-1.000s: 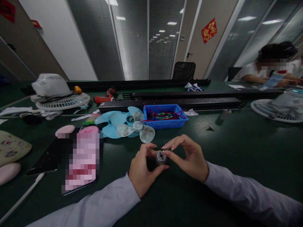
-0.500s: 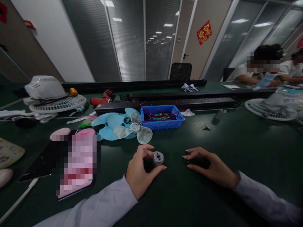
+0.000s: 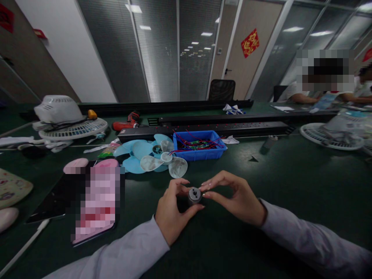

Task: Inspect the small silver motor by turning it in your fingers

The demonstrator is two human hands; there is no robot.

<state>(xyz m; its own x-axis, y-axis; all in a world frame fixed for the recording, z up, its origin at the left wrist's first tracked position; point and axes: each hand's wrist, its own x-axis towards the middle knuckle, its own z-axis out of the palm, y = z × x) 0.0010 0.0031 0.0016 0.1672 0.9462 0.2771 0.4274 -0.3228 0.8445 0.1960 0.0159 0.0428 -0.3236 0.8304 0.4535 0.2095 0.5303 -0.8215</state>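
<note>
A small cylindrical metal motor (image 3: 195, 196) stands upright on the dark green table, its round end with holes facing up. My left hand (image 3: 174, 211) curls around it from the left, with the thumb in front and the fingers behind. From the right, my right hand (image 3: 236, 195) reaches in with thumb and fingertips close together at the motor's upper right edge. Whatever lies between those right fingertips is too small to make out. Beyond my hands are blue and clear fan blades (image 3: 151, 157) and a blue bin (image 3: 200, 155) of wires and green circuit boards.
A pink-screened phone (image 3: 99, 205) and a black tablet (image 3: 50, 199) lie to the left. Fan housings (image 3: 72, 128) rest at both sides. Farther back are a red drill (image 3: 126, 123) and long black rails (image 3: 209, 131). Another metal cylinder (image 3: 271, 141) stands right. People sit far right.
My right hand has moved left to the motor, and its thumb and fingertips have drawn closer together. My left hand and the motor have stayed in place.
</note>
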